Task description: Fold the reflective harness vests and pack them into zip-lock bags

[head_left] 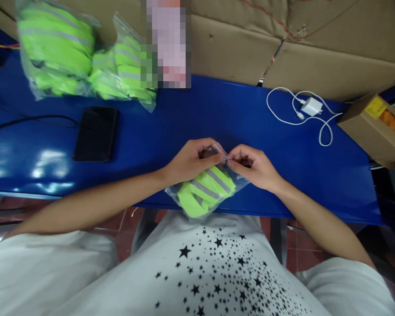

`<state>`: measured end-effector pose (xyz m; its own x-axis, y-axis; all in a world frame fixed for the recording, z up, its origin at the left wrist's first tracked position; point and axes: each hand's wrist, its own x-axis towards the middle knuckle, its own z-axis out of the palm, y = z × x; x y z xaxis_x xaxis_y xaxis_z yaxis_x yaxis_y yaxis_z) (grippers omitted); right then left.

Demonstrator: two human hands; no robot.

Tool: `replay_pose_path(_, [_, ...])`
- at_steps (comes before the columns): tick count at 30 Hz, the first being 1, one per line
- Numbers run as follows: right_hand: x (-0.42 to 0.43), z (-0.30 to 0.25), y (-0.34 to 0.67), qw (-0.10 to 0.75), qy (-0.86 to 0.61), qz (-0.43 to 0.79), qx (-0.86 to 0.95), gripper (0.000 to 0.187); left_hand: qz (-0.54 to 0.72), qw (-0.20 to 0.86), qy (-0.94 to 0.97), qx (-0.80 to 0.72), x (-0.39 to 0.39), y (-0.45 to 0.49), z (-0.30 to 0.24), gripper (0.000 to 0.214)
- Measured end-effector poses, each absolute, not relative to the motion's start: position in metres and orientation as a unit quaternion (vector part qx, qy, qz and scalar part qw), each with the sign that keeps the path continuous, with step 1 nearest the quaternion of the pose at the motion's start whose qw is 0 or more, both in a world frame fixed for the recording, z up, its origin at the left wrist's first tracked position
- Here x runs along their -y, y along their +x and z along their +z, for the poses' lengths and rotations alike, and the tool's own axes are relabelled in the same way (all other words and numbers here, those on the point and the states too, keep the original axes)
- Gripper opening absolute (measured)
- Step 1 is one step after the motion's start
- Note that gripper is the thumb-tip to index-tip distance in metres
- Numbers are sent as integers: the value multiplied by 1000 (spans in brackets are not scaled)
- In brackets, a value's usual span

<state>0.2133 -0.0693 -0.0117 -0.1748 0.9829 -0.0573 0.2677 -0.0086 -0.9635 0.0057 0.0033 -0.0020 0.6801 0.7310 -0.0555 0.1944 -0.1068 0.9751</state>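
A small clear plastic bag (206,193) holding a folded neon-green band with grey reflective stripes lies at the near edge of the blue table (217,118). My left hand (191,161) grips the bag's top edge from the left, fingers curled. My right hand (255,166) pinches the same top edge from the right, thumb and forefinger pressed together. The two hands nearly touch at the bag's mouth.
Two larger clear bags of neon-green reflective bands (57,48) (127,70) sit at the back left. A black phone (95,133) with a cable lies left of centre. A white charger and cord (311,107) lie back right, beside a cardboard box (377,127). Cardboard sheets (283,39) stand behind.
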Motion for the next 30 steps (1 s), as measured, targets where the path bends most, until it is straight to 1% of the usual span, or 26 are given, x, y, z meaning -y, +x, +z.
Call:
replay_pose_path(7, [71, -14, 211, 393, -527, 460, 597, 16, 232, 581, 712, -319, -4, 4, -6, 26])
replay_pose_path(12, [71, -14, 211, 391, -532, 458, 594, 18, 220, 585, 714, -316, -3, 5, -4, 29])
replay_pose_path(16, [69, -10, 218, 373, -513, 496, 593, 23, 249, 568, 717, -320, -3, 5, -2, 25])
replay_pose_path(21, [64, -9, 229, 368, -506, 547, 555, 30, 288, 590, 667, -353, -8, 4, -1, 24])
replay_pose_path(26, [61, -7, 233, 391, -525, 548, 521, 28, 331, 620, 616, -356, -14, 4, 0, 22])
replay_pose_path(30, [61, -1, 231, 394, -531, 584, 472, 30, 355, 623, 589, -373, -16, 4, -2, 18])
